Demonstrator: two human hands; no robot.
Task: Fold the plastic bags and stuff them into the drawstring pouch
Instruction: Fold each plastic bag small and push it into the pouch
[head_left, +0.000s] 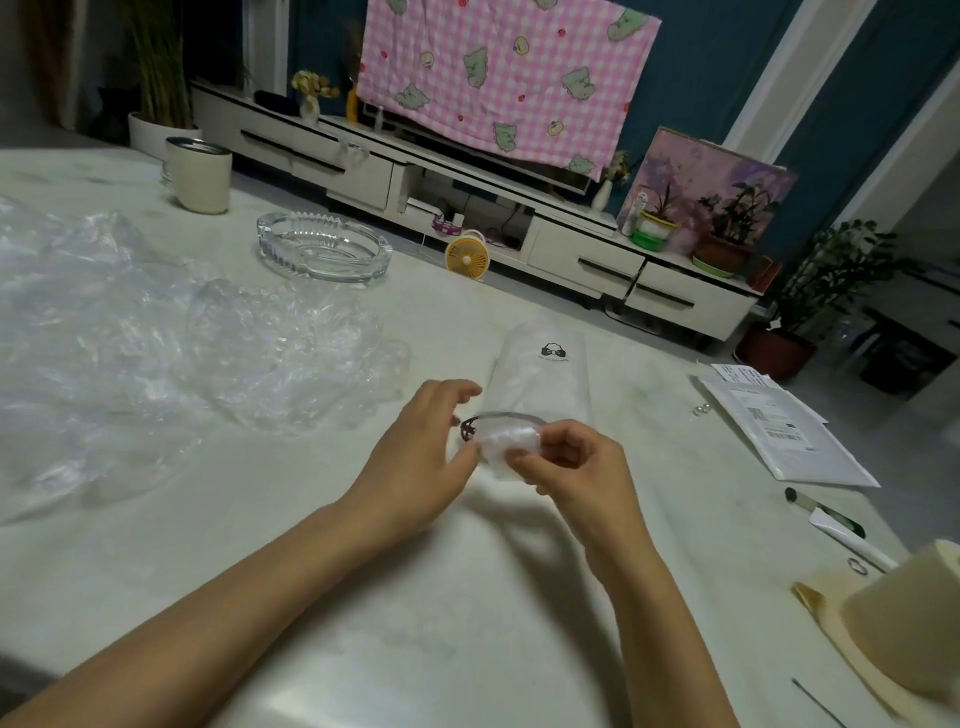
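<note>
Pale table (311, 571), plastic bags (130, 338), TV cabinet (582, 254)

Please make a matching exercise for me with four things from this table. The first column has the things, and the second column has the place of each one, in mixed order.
Things
1. glass ashtray
2. loose plastic bags
3. shipping envelope
4. drawstring pouch

Places
A. middle of the table, its mouth between the left hand and the right hand, which pinches a folded bag
B. right side of the table
C. left side, in a crumpled heap
D. far side, to the right of the cream cup

Pairs: 1-D, 2-C, 3-B, 4-A
</note>
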